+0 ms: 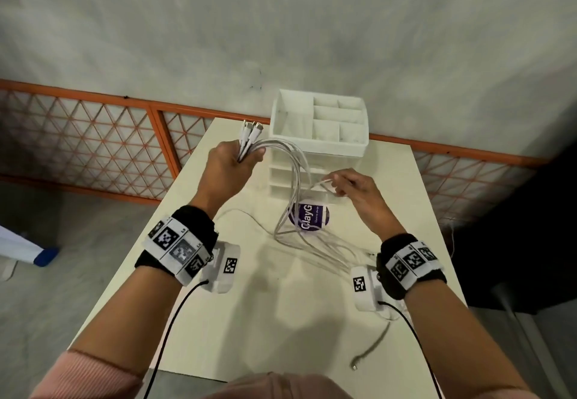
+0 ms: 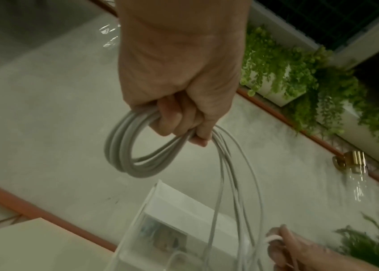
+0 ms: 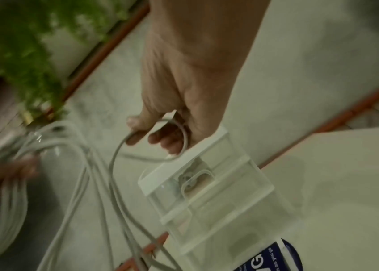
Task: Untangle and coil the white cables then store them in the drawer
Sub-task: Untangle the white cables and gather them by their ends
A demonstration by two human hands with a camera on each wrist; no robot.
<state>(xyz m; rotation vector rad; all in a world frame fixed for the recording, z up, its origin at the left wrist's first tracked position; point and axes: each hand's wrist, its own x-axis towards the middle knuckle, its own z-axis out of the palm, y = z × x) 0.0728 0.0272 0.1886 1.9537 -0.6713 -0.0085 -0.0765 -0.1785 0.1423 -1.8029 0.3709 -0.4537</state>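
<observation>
My left hand (image 1: 232, 161) is raised over the table and grips a bundle of white cables (image 1: 281, 149); their plug ends (image 1: 252, 126) stick up above the fist. In the left wrist view the left hand (image 2: 179, 113) clasps a small coil (image 2: 142, 148), with loose strands hanging down. The strands arch over and drop to the table, where they trail toward the right. My right hand (image 1: 346, 184) pinches a single white strand (image 1: 323, 183) in front of the white drawer unit (image 1: 293, 177). In the right wrist view that strand (image 3: 119, 146) loops between thumb and fingers (image 3: 137, 126).
The drawer unit carries an open compartment tray (image 1: 318, 124) on top and stands at the table's far edge. A round purple-labelled tub (image 1: 309, 216) sits in front of it. Another cable end (image 1: 368, 352) lies near the table's front right. An orange lattice railing (image 1: 93, 136) runs behind.
</observation>
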